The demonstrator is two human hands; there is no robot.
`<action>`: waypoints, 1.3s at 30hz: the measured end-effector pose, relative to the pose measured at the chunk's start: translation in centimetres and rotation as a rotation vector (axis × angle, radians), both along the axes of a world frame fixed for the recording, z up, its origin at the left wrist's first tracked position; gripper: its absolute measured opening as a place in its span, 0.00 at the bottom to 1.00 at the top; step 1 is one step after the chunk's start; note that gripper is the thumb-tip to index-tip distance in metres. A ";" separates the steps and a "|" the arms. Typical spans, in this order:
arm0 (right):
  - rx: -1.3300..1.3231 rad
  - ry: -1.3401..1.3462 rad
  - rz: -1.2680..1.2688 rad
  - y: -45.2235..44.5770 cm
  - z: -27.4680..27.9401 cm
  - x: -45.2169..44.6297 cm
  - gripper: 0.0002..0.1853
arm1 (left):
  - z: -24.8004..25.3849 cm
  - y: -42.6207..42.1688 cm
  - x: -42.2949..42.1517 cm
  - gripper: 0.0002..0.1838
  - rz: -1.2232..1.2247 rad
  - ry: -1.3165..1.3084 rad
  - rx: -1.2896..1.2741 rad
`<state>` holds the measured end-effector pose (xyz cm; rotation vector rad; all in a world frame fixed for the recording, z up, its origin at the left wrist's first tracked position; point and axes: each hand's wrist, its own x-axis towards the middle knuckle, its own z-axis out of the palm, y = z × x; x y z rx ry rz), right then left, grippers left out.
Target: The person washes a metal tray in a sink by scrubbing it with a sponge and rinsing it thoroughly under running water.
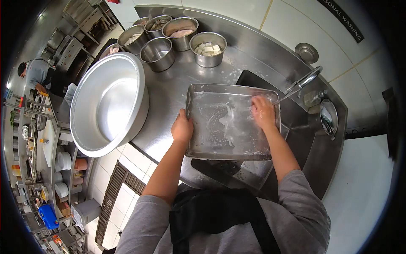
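Note:
A rectangular metal tray, wet and streaked with white suds, lies over the sink. My left hand is closed round the tray's left edge. Near the right side, my right hand touches the inside of the tray; it is blurred and its fingers are smeared by motion, so whether it holds anything does not show. The faucet reaches toward the tray's upper right corner, close to my right hand.
A large silver basin stands at left. Behind it are several metal pots, one with white cubes. At right are a glass jar and a metal bowl. A co-worker stands at far left near shelves.

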<state>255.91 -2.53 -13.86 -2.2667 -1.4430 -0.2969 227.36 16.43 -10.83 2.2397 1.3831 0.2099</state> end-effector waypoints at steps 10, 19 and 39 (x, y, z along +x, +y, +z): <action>-0.300 -0.239 0.009 1.3 1.8 3.7 0.14 | 0.3 -0.3 -0.1 0.17 0.033 0.012 -0.060; 0.288 1.708 -0.164 -0.6 4.6 11.0 0.17 | -0.7 -0.2 -0.1 0.20 0.023 -0.033 -0.007; 0.155 1.477 -0.227 -1.2 11.0 9.6 0.18 | 0.8 -0.7 -0.2 0.17 0.070 -0.020 -0.053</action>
